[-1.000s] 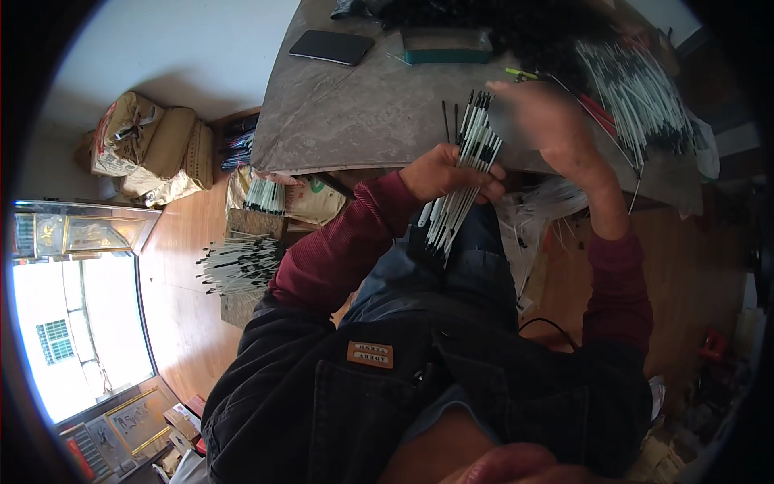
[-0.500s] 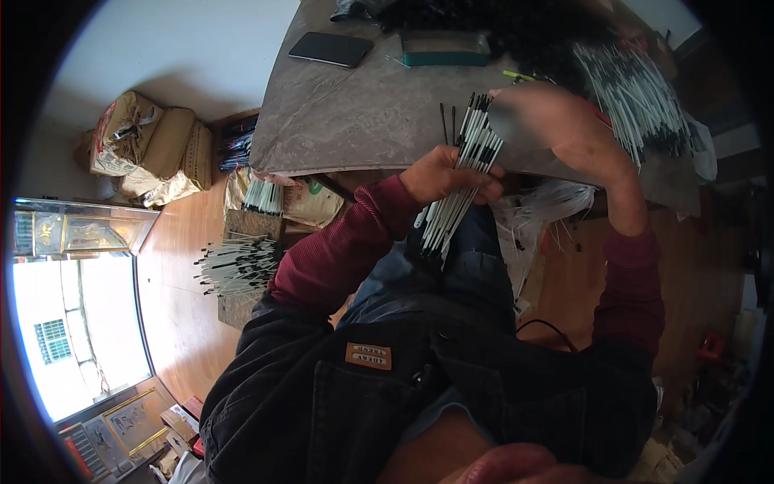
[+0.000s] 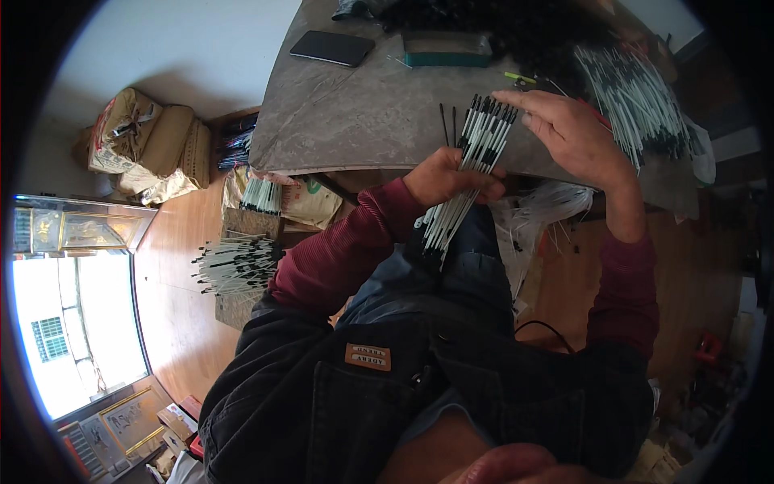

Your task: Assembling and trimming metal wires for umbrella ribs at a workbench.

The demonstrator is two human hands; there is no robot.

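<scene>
Left hand (image 3: 442, 177) closed around a bundle (image 3: 472, 165) of thin white rods with black tips, gripping it near mid-length. Bundle is tilted: black tips fan out up-right over the table (image 3: 363, 121) edge, lower ends hang down toward my lap and jeans (image 3: 451, 266).

Right hand (image 3: 574, 135) is open, fingers (image 3: 538, 109) spread and flat, fingertips touching the top end of the bundle from the right. Not gripping anything; palm sits over the table near its front edge.

Two loose black rods (image 3: 448, 125) lie on the table just left of the bundle's tips.

Table is grey and worn. On it, far side: dark phone (image 3: 332, 47) at the left, green flat box (image 3: 447, 50) beside it to the right, well apart from my hands. A big pile (image 3: 637, 101) of the same white rods lies at the right end of the table, near my right hand but not touching it.

Floor to my left: another heap (image 3: 235, 264) of rods on a low board, more standing in a bag (image 3: 262, 194) near it, and stuffed sacks (image 3: 149, 145) against the wall. Clear plastic wrap (image 3: 540, 206) hangs under the table edge below my right wrist.

Sleeves are dark red, jacket black.
</scene>
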